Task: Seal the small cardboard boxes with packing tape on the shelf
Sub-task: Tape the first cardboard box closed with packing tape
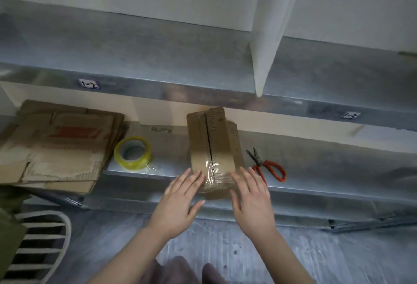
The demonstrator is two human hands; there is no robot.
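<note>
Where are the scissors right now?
In the head view, the red-handled scissors lie on the shelf, just right of the cardboard box, beyond the right hand.

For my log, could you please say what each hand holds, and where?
Nothing held; left hand and right hand rest flat against the box by its tape.

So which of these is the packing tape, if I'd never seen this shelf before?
Look at the lower grey metal shelf, near its front edge. Between the stack of flattened cardboard on the left and the small box lies the tape roll. It is the only round thing there: a yellowish ring lying flat with a pale core.
</note>
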